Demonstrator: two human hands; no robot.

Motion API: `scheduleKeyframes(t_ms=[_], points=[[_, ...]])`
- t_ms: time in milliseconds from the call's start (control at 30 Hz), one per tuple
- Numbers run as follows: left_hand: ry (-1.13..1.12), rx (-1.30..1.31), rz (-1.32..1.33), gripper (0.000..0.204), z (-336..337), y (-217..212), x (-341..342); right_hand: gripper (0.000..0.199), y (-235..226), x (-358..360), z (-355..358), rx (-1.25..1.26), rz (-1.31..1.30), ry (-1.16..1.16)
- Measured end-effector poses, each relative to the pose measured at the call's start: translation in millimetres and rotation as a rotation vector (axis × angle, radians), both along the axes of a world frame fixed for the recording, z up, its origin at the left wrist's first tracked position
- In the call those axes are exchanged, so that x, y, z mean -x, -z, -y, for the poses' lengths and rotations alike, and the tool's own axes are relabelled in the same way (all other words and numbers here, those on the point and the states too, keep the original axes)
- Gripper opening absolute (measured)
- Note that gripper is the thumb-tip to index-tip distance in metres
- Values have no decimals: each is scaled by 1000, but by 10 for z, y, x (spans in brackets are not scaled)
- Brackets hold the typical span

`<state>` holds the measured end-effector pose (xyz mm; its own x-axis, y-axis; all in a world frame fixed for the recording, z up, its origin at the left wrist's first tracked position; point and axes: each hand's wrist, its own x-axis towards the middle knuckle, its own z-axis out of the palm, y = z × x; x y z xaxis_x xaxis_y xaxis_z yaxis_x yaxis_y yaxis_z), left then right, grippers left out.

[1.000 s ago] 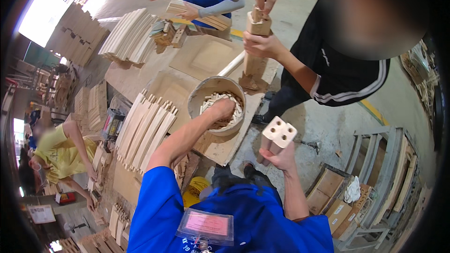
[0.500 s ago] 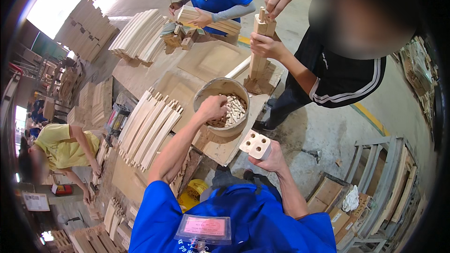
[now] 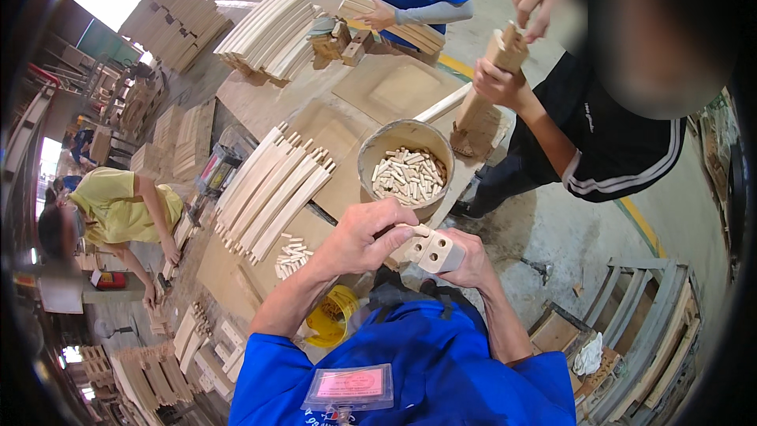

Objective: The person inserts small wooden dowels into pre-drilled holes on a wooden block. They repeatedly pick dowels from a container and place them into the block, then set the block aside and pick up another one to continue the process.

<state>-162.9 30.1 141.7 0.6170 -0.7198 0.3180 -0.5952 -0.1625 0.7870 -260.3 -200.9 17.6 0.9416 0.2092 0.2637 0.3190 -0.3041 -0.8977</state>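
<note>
Wooden block (image 3: 432, 251) with drilled holes sits between both hands, just below the round tub of dowels (image 3: 408, 159). Right hand (image 3: 471, 259) grips its side; left hand (image 3: 364, 234) pinches a dowel against its top.

the right hand (image 3: 473, 262) cups a small wooden block (image 3: 432, 251) with round holes in its face, while the left hand (image 3: 364, 235) pinches at the block's top edge, fingers closed over it. just beyond sits a round tub (image 3: 377, 159) full of short wooden dowels (image 3: 410, 175) on the desk (image 3: 260, 102), beside a row of long curved slats (image 3: 272, 189). loose dowels (image 3: 290, 257) lie near the slats. across the desk, another person's hands grip an upright wooden piece (image 3: 493, 71).
</note>
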Motion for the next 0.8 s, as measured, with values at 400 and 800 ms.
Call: scheduleKeyframes(t_ms=[400,800], points=[[167,-306,137,24,-91,-2,-154,63,-62,32,-27,164,7,62],[224,-224,-134,34,74,189,-337,62,61,107,-2,66,-136,152]])
